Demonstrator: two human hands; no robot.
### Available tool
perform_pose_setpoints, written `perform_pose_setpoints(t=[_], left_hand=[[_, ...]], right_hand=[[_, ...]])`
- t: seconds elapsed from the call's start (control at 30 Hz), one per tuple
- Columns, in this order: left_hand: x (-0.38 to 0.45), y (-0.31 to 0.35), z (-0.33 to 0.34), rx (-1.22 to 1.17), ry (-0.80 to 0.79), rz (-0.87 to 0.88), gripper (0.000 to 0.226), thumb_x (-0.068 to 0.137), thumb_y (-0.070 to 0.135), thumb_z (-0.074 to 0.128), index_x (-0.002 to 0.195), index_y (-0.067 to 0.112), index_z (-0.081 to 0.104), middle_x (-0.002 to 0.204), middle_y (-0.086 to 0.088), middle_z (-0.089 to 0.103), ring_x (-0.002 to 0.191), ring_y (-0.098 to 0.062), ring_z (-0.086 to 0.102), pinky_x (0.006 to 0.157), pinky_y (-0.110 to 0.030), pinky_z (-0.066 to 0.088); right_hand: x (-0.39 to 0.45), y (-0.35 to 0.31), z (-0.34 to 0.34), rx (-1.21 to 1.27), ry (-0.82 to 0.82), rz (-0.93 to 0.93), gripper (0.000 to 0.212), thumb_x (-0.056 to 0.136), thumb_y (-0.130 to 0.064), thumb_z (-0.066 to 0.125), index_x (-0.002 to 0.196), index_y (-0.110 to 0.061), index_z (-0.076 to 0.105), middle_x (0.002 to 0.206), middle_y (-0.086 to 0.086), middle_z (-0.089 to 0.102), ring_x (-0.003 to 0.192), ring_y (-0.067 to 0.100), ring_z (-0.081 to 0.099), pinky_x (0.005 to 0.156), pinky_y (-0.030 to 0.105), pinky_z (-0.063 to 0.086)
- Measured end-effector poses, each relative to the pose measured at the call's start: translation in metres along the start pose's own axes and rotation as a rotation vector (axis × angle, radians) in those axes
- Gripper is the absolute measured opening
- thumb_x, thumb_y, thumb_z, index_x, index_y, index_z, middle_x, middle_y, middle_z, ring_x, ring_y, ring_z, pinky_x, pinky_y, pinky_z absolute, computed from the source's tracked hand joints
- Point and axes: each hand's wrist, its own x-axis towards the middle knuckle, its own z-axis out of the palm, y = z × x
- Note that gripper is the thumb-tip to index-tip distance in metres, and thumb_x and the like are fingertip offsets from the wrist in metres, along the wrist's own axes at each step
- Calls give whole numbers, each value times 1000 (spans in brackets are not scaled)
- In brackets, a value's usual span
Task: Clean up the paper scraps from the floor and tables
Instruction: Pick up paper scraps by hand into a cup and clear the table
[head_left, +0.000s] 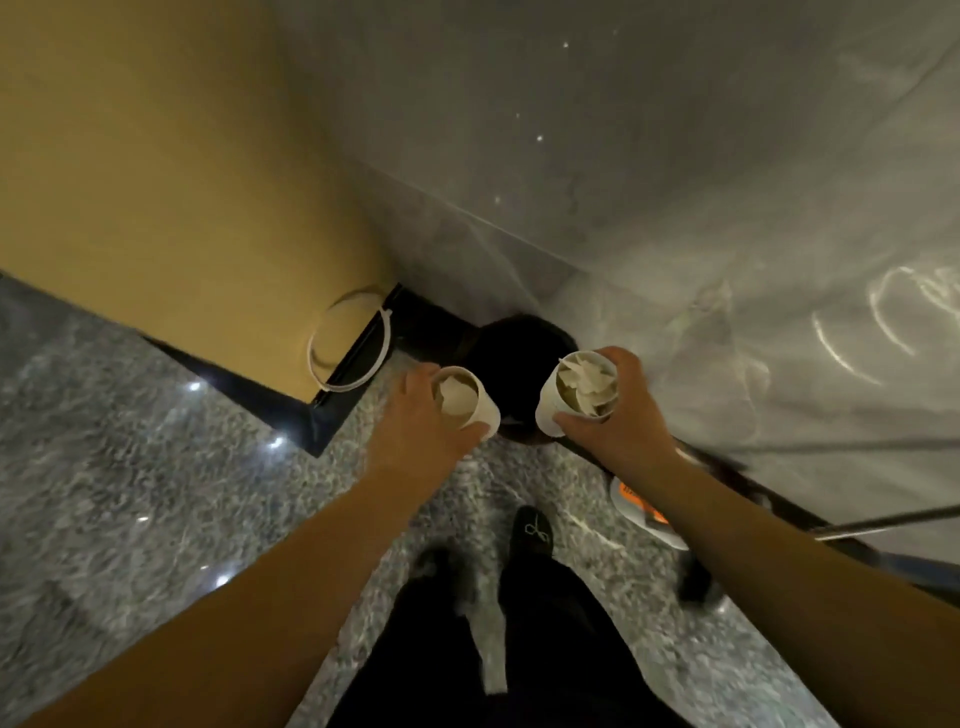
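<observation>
Left hand grips a white paper cup, fingers curled round its far side, thumb on the near rim. Cup is upright, slightly tilted, with crumpled paper scraps inside, below the rim. Right hand grips a second white cup, fingers wrapped over the far rim, thumb at the near base. This cup is stuffed with more scraps, which poke up above the rim.

Between the two cups, just beyond the fingertips, sits a dark round bin in the corner, partly hidden by both cups. Both cups hover near its mouth; whether they touch it is unclear.

Left of the left hand: a tan wall panel with a thin white ring leaning at its dark base. Beyond and right of the right hand: a grey marbled wall. Under the right forearm lies an orange and white object, blurred, on the speckled grey floor. Below the hands: dark trousers and black shoes, blurred.
</observation>
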Motion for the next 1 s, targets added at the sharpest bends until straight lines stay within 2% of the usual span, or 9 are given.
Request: perform_pose_setpoints(t=[0.1,0.27,0.43,0.6,0.7,0.77,0.87,0.93,1.0], left_hand=[[54,-16,31,-62,-60,-47,78,71,36,84,132,19,40,132,-6,42,113,-27,52,90,-46,49],[148,-60,103,35,-160,-16,79,73,35,83,134,23,34,135,-8,41,111,-29,54,78,-36,44],[243,-113,177,19,-206,5,82,68,31,86,133,20,36,134,-10,45,114,-31,54,91,-48,50],[296,-154,229,2,-254,32,89,66,26,88,138,17,37,137,-13,41,117,-30,51,92,-39,47],[305,-163,236,-12,-329,43,96,72,17,84,149,17,28,143,-15,38,116,-33,55,97,-43,47],[304,-164,228,-39,-339,43,93,77,10,79,151,19,24,144,-13,38,100,-27,62,92,-43,51],[297,-162,206,11,-317,43,78,83,7,73,148,18,33,141,-10,41,92,-21,62,87,-35,51],[286,-155,183,58,-313,16,66,86,10,70,144,15,39,139,-11,42,108,-26,58,92,-35,47],[270,-144,157,109,-326,-1,55,90,14,65,140,14,42,138,-9,43,116,-27,53,93,-32,43]], right_hand=[[36,35,25,1,73,82,72,65,-25,86,109,-50,35,107,-23,49,95,-13,52,65,3,41],[96,113,81,9,137,162,72,67,-26,86,115,-42,34,107,-20,47,95,-2,53,69,6,40],[160,197,139,-6,213,252,71,68,-29,84,121,-37,37,116,-8,52,103,9,53,75,14,41],[203,257,174,-60,260,297,71,68,-31,85,117,-35,34,121,-4,47,104,13,52,77,26,42],[215,276,176,-116,193,340,90,65,-31,87,135,-33,31,135,4,42,117,23,51,85,33,45],[216,277,169,-125,131,376,102,67,-29,86,145,-34,21,146,7,34,128,28,45,97,41,45],[202,269,156,-115,96,413,100,73,-26,83,146,-36,16,148,7,33,130,29,44,99,49,47],[183,254,147,-89,122,450,90,76,-25,79,143,-38,20,143,7,39,121,26,51,91,44,52],[157,232,136,-85,147,471,79,78,-24,75,141,-32,28,133,9,48,103,18,58,76,28,53]])
